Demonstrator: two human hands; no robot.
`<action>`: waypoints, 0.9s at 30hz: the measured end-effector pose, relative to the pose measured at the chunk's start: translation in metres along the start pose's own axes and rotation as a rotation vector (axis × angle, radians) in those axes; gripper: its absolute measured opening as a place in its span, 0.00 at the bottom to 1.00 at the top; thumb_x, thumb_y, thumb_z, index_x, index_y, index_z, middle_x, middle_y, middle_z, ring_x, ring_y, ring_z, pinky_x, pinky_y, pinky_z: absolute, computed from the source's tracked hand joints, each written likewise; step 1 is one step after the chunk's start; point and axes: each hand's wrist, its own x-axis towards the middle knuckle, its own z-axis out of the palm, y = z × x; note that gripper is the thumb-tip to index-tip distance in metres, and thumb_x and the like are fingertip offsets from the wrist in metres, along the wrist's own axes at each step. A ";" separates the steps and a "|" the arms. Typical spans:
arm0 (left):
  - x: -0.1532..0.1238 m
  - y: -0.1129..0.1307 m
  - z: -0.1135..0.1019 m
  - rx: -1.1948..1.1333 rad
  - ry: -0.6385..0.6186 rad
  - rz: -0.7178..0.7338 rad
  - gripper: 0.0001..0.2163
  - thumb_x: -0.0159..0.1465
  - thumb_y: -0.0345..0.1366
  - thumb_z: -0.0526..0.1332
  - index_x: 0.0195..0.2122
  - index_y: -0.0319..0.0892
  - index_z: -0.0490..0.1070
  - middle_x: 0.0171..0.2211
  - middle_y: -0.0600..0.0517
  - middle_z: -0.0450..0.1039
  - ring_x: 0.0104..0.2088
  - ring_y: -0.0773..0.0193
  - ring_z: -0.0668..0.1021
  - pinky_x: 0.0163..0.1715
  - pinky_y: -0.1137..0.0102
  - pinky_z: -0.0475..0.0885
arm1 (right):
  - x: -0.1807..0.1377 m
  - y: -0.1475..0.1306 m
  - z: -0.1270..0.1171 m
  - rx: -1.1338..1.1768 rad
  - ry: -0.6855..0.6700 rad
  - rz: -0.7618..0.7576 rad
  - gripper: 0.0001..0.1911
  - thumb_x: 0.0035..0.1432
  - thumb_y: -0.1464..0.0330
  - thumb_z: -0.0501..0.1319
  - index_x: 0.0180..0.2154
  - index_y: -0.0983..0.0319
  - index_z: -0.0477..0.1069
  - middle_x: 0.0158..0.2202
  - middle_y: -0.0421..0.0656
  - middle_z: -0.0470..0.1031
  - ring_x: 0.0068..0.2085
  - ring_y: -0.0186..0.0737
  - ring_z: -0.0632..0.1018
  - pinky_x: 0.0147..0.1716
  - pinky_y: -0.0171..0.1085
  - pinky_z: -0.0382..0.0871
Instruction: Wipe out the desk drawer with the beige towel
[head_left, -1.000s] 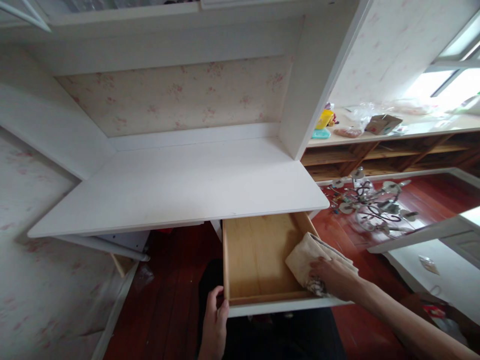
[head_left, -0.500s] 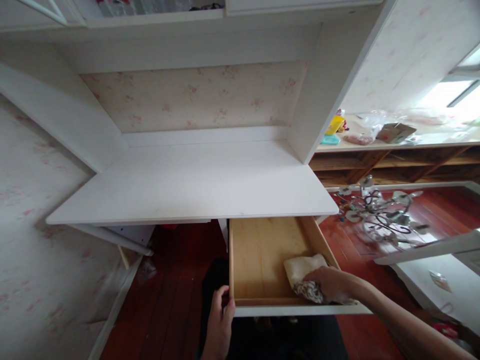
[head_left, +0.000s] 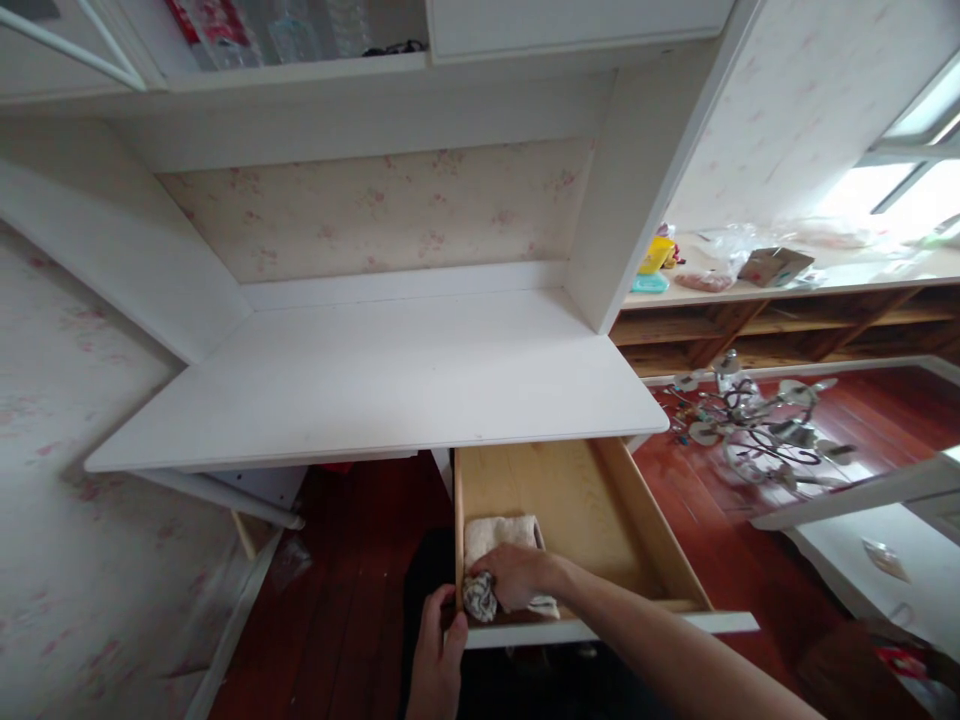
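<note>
Cloth (head_left: 489,531) lies in your drawer (head_left: 574,500), at its near left corner. Around you: floral walls (head_left: 97,400), red floor (head_left: 352,570), white desk (head_left: 390,380), then a chandelier (head_left: 784,433) on the floor. Your right hand (head_left: 517,576) grips the cloth; your left hand (head_left: 440,650) holds the drawer's corner. Above, markings on a red packet (head_left: 225,22) are too blurred to read.

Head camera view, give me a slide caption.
Right hand holding a folded cloth inside an open desk drawer, left hand at the drawer's near left corner.
</note>
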 end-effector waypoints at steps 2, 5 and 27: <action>-0.001 0.001 0.000 0.015 0.004 -0.002 0.27 0.63 0.53 0.52 0.54 0.37 0.62 0.53 0.40 0.68 0.54 0.52 0.72 0.55 0.61 0.66 | 0.003 0.008 0.000 0.041 -0.003 -0.024 0.32 0.39 0.77 0.57 0.49 0.56 0.75 0.43 0.43 0.80 0.45 0.47 0.78 0.42 0.37 0.70; -0.003 0.002 -0.001 0.088 0.036 0.029 0.23 0.64 0.50 0.51 0.53 0.38 0.65 0.53 0.41 0.68 0.53 0.53 0.72 0.55 0.60 0.66 | -0.007 0.030 0.005 0.308 0.127 0.010 0.32 0.40 0.79 0.54 0.49 0.58 0.75 0.42 0.41 0.80 0.42 0.43 0.78 0.39 0.33 0.70; 0.024 0.074 -0.003 1.070 0.111 1.015 0.17 0.58 0.39 0.66 0.50 0.53 0.71 0.53 0.48 0.69 0.53 0.52 0.70 0.59 0.47 0.56 | -0.228 0.077 0.027 1.946 1.357 0.037 0.19 0.41 0.68 0.69 0.39 0.62 0.78 0.37 0.53 0.81 0.46 0.59 0.79 0.51 0.56 0.70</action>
